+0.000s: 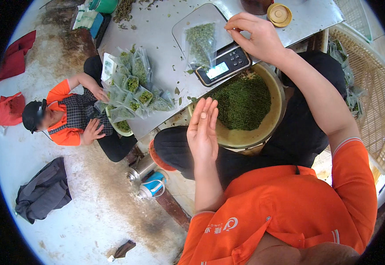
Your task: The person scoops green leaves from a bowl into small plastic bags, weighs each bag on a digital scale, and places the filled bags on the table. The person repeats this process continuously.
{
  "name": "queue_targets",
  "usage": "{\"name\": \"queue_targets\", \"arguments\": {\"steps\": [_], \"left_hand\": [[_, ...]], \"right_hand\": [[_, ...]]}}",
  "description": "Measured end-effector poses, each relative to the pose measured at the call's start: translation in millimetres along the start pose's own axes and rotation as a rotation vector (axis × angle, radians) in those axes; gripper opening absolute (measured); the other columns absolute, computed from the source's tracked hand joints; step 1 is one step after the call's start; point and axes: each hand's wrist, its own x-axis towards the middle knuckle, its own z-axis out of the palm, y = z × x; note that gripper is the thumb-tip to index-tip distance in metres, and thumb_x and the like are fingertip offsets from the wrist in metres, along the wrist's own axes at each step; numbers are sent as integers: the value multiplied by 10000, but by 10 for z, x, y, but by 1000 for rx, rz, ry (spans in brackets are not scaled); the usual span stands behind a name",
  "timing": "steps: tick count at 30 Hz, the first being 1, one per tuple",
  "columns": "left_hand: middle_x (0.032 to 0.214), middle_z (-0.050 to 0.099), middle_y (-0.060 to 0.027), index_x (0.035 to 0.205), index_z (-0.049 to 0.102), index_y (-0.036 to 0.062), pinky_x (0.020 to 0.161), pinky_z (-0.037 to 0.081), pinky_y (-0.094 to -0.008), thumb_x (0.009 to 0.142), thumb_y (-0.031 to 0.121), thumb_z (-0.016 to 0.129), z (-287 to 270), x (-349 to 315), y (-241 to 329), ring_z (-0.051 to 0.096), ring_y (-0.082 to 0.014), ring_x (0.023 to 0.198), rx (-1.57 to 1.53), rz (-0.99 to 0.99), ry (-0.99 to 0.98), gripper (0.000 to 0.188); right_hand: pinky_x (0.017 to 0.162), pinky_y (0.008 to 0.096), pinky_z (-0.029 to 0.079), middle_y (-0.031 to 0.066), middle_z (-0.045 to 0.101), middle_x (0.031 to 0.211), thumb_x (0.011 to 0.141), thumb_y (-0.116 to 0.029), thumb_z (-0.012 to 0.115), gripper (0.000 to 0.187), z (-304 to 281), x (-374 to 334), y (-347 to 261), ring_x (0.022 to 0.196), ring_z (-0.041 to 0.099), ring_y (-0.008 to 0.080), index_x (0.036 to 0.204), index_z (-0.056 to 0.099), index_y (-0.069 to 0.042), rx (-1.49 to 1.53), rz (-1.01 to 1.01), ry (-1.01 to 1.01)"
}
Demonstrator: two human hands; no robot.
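A clear plastic bag of small green berries lies on the flat pan of a digital scale. My right hand is over the scale's right edge, thumb and fingertips pressed together beside the bag. Whether anything small is in that pinch cannot be made out. Palm up and fingers stretched out, my left hand is empty. It hovers in front of the scale, by the left rim of a large yellowish basin. Loose green berries cover much of the basin's bottom.
Several filled clear bags crowd the table's left side, where a co-worker in orange sits. A round lid is at the back right. Woven baskets stand at right. A blue-and-white jug is on the floor.
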Motion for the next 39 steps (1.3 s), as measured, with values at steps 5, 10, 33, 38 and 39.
{"name": "queue_targets", "arguments": {"steps": [5,10,33,38,39], "left_hand": [[1490,549,-240,1492,495,-48,1153,487,-391,1078,50,548,-21,34,-33,610,-313,1323,288,185,-51,429],[1328,666,-189,1541,448,8,1044,525,-349,1069,38,555,123,235,-15,667,-219,1178,627,333,-115,484],[1365,669,-119,1340,661,103,1098,400,-595,891,64,700,696,530,982,577,-438,1265,1900,884,-170,453],[1433,615,-139,1420,591,124,1164,320,-668,921,70,668,722,427,1027,502,-470,1370,1827,741,-219,508],[1423,620,-143,1425,586,130,1168,313,-674,928,74,660,743,400,1049,486,-477,1387,1789,712,-217,506]], "right_hand": [[760,336,589,74,735,1056,916,-68,739,138,7,20,-33,888,729,281,1052,746,-47,-41,-48,75],[864,379,576,86,722,1154,847,-51,759,304,40,-9,-198,1045,708,291,1149,727,-67,-149,-194,83],[862,404,565,80,682,1166,725,-76,792,524,433,5,-638,1051,685,307,1232,663,-99,90,-16,-63],[907,404,532,71,683,1151,697,-78,806,533,401,24,-568,1076,671,286,1215,689,-112,45,-45,-56],[916,410,529,76,683,1150,694,-80,808,532,379,21,-544,1075,668,293,1212,691,-112,67,-16,-68]]}}
